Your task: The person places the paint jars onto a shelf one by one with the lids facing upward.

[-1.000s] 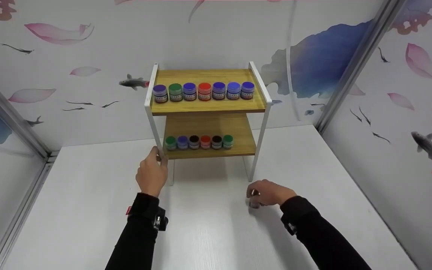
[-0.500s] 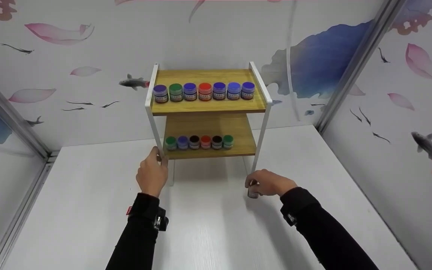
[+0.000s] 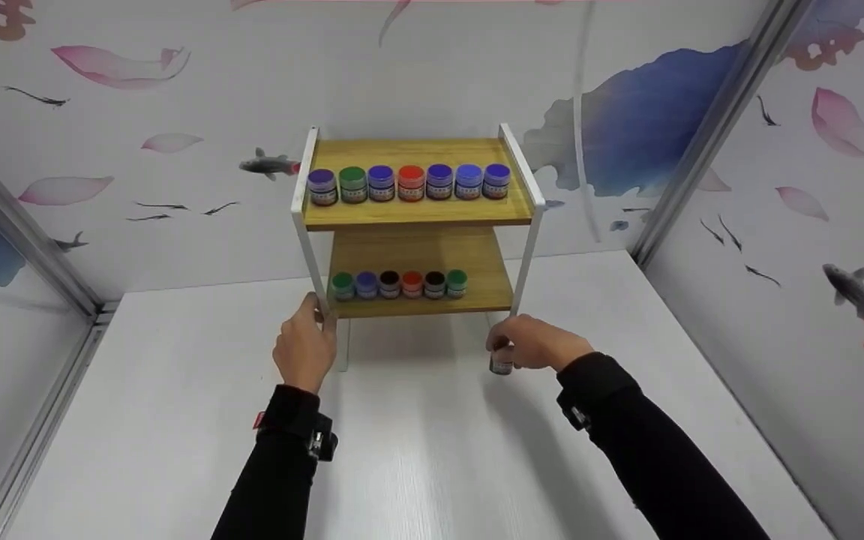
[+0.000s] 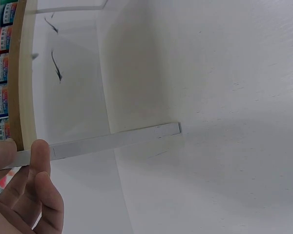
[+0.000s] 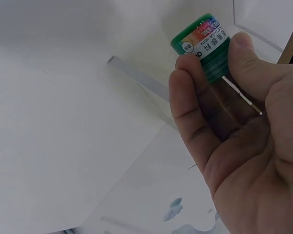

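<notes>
The right hand pinches a small green paint jar in its fingers, near the rack's front right leg. The left hand grips the front left leg, probably steadying it. Lift the jar gently past the leg; the lower shelf has room at its right end.
</notes>
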A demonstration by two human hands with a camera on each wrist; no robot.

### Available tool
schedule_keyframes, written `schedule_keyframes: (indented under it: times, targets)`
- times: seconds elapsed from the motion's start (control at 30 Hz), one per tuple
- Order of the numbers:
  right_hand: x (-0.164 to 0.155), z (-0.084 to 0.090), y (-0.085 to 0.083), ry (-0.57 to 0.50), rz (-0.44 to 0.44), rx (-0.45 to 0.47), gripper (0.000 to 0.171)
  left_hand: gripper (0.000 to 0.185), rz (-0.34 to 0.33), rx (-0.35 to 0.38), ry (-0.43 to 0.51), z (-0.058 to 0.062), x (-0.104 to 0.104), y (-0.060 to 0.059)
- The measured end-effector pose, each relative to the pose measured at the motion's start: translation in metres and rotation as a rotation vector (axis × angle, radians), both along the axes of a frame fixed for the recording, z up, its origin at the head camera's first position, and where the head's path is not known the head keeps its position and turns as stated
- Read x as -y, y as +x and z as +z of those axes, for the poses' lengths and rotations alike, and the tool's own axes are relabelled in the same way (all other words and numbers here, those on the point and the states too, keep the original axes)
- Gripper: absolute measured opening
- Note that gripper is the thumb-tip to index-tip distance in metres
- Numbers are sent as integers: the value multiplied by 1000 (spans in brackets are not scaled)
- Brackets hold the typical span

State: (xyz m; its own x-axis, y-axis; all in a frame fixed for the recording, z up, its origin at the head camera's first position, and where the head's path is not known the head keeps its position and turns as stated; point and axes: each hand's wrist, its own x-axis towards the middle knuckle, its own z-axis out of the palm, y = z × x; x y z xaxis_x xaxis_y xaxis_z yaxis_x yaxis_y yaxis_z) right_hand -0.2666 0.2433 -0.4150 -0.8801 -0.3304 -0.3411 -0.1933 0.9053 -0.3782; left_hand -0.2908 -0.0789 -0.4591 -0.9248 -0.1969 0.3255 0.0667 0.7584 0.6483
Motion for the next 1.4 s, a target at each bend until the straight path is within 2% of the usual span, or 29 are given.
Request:
schedule_keyframes:
  times: [0.33, 0.6, 0.8, 1.0, 1.4]
  targets:
    - [9, 21, -8, -35, 3, -34, 20, 18, 1, 20, -1, 1, 0, 0]
    - [14, 36, -15, 22, 21, -110, 17, 18, -4, 28, -6, 2, -1, -1]
    - [19, 46, -17, 21, 17, -207, 17, 15, -13, 16, 0, 1, 0, -1]
    - [24, 47, -16, 26, -18, -254, 19, 15, -21, 20, 25, 2, 1, -1]
    - [25, 48, -17, 5, -30, -272, 21, 14, -33, 105, 66, 11, 0, -1]
